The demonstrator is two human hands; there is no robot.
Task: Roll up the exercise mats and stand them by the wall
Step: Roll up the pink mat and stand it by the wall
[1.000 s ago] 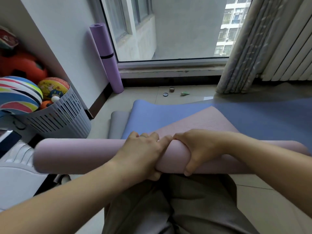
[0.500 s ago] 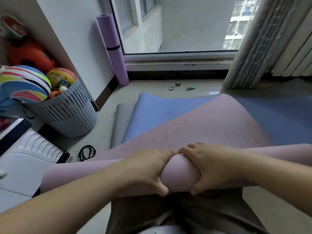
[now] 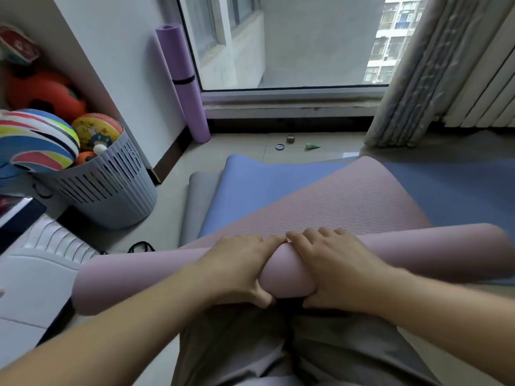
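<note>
On the flat blue mat (image 3: 264, 185), left hand (image 3: 237, 268) and right hand (image 3: 334, 263) are gripping the half-rolled pink mat (image 3: 348, 207); a purple mat (image 3: 181, 79) is standing beyond.

Found the right end of the pink mat roll (image 3: 287, 274) blurred near the frame edge. Could not see the roll's surface beneath the left hand (image 3: 237, 271) and right hand (image 3: 334, 268). Saw only an edge strip of the grey mat (image 3: 199, 196) from under the blue mat (image 3: 264, 185). Could not identify three small items (image 3: 291, 139) on the floor below the window. Saw the striped ball (image 3: 36, 140) cut off by the left frame edge.
</note>
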